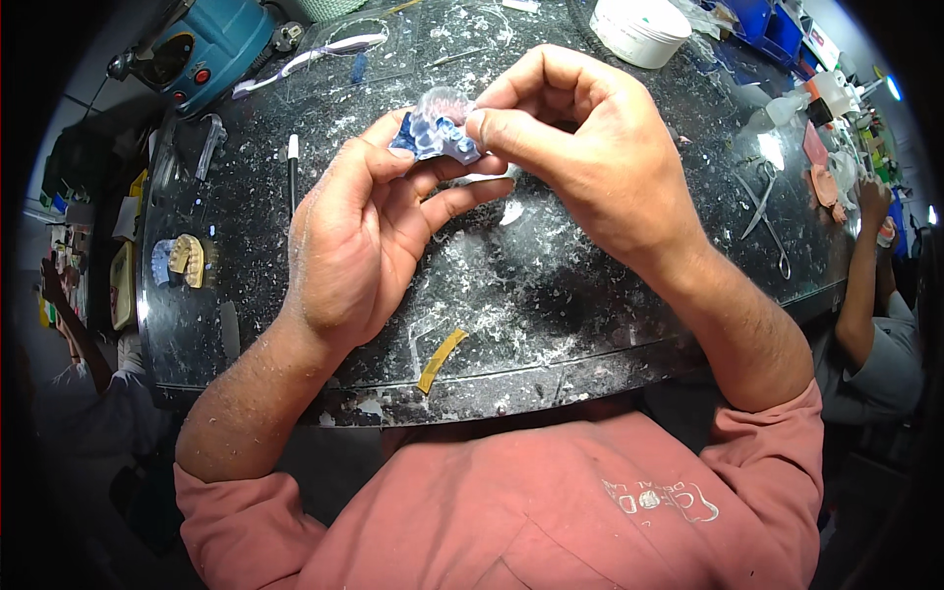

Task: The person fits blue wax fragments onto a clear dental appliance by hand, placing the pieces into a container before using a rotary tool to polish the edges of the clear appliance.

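Note:
My left hand [354, 221] is closed at the fingertips on a blue dental model [428, 141], its thumb on the near left corner and its fingers underneath. A clear, dome-like plastic dental shell [444, 102] sits against the far side of the model. From the right, the thumb and forefinger of my right hand [605, 147] pinch the right edge of this piece. The fingertips partly cover where the shell and the model meet, so I cannot tell how tightly they fit. Both hands are raised above the black worktop [551, 324].
A tan dental cast [189, 259] stands at the left. A black pen [293, 172], a toothbrush [315, 59], scissors [762, 211] and a yellow strip [442, 361] lie about. Behind are a blue machine [202, 49] and a white tub [639, 34]. Other people sit at both sides.

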`<action>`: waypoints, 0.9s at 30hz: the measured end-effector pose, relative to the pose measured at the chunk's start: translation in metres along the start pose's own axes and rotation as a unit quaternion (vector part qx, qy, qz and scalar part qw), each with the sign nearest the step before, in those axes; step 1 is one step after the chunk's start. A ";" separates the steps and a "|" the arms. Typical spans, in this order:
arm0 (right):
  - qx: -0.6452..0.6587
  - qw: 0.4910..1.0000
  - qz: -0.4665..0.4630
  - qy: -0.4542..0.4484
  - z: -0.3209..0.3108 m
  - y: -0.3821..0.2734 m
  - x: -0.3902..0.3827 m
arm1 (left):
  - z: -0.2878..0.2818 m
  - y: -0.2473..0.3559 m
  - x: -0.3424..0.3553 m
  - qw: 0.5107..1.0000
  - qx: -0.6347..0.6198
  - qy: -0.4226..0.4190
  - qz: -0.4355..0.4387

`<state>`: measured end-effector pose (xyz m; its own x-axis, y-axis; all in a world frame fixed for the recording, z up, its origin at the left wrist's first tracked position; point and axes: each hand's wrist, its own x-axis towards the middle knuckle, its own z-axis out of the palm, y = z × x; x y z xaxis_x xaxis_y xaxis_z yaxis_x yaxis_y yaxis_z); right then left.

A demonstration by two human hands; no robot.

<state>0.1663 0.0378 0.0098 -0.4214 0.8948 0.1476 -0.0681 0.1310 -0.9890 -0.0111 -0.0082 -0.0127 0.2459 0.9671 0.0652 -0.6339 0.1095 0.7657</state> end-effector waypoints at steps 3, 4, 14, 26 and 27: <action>-0.091 0.996 -0.006 0.016 0.005 0.001 -0.004 | 0.005 0.001 0.000 1.000 0.003 0.029 -0.005; -0.144 0.989 -0.025 0.026 0.006 0.000 -0.004 | 0.005 0.000 0.000 1.000 0.002 0.028 -0.006; -0.301 0.941 -0.136 0.077 0.006 0.002 -0.001 | -0.008 0.001 0.000 0.990 -0.110 -0.073 -0.058; -0.436 0.884 -0.157 0.065 0.007 -0.003 -0.001 | 0.007 -0.004 -0.005 0.998 -0.057 0.008 -0.031; -0.435 0.884 -0.155 0.066 0.006 -0.004 -0.001 | 0.008 -0.004 -0.004 0.998 -0.035 0.052 -0.032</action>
<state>0.1611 0.0336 0.0139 -0.3911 0.7927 0.4676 0.5842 0.6064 -0.5394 -0.0036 -0.0148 -0.0104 0.2124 0.9758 -0.0524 -0.6699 0.1845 0.7192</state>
